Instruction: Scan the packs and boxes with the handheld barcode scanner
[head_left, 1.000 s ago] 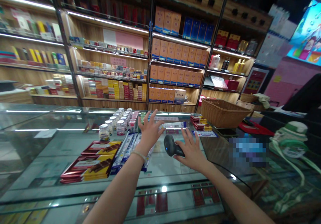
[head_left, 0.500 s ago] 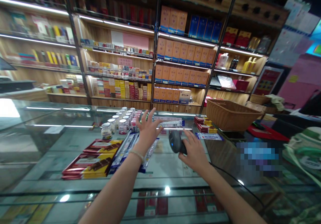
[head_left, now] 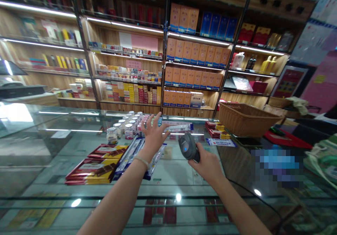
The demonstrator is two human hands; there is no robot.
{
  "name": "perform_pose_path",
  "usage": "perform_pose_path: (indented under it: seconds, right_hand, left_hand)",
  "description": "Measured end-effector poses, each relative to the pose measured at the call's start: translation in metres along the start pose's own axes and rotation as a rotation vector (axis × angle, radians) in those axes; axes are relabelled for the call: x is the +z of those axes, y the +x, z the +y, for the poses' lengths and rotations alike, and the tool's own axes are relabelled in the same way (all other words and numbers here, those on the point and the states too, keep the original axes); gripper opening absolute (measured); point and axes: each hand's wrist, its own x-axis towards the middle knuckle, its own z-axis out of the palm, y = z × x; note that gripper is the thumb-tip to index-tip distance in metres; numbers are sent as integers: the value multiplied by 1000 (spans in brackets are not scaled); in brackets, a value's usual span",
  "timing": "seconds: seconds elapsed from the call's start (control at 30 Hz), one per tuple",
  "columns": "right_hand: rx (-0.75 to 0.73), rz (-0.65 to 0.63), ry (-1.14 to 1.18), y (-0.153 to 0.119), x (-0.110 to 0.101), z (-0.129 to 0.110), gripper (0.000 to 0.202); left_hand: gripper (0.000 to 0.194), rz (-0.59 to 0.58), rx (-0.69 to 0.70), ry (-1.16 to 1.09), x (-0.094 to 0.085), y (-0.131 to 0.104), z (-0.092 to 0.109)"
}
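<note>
Between its thumb and a finger, my left hand [head_left: 154,138] pinches the end of a thin blue-and-white packet [head_left: 180,127], its other fingers spread upward. My right hand [head_left: 207,163] is wrapped round the handle of a black scanner [head_left: 188,147], which shows a blue light and sits just below and right of the packet. Under my left hand and wrist lie several long blue-and-white packets [head_left: 131,158] on the glass counter. Stacks of red-and-yellow chocolate packs [head_left: 94,170] lie to their left. Small lidded jars [head_left: 129,131] stand behind.
A wicker basket [head_left: 247,121] stands at the right, with more chocolate packs [head_left: 218,131] and a blue-and-white packet [head_left: 221,142] beside it. A cable [head_left: 252,191] trails right. Shelves with orange boxes [head_left: 193,52] rise behind the glass counter [head_left: 50,172].
My right hand has turned the scanner, and its fingers are now closed round the handle rather than partly raised. The view has shifted slightly. My left hand still pinches the packet.
</note>
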Motion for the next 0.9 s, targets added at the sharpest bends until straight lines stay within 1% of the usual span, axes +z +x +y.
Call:
perform_pose_path:
  seconds: [0.2, 0.37, 0.43, 0.53, 0.57, 0.6, 0.73, 0.8, 0.9]
  right_hand:
    - [46, -30, -43, 0, -3, -1, 32]
    - [41, 7, -35, 0, -2, 0, 30]
    - [45, 28, -29, 0, -1, 1, 36]
    - [32, 47, -19, 0, 0, 1, 49]
    - [30, 45, -20, 0, 0, 1, 50]
    - [31, 39, -26, 0, -1, 2, 48]
    - [42, 21, -74, 2, -2, 2, 26]
    - [49, 18, -100, 2, -2, 2, 23]
    - [45, 4, -107, 3, 0, 3, 23]
  left_hand:
    - [21, -5, -16, -22, -2, 0, 1]
    - [24, -2, -12, -11, 0, 0, 0]
    - [24, -4, -11, -8, 0, -1, 0]
    - [22, -14, -13, -9, -2, 0, 2]
    - [22, -19, -16, -11, -2, 0, 2]
    - [23, -22, -18, -13, -3, 0, 2]
    - [23, -27, -23, -17, -4, 0, 3]
    - [22, -29, -20, -17, -3, 0, 3]
    - [22, -28, -17, -13, -3, 0, 3]
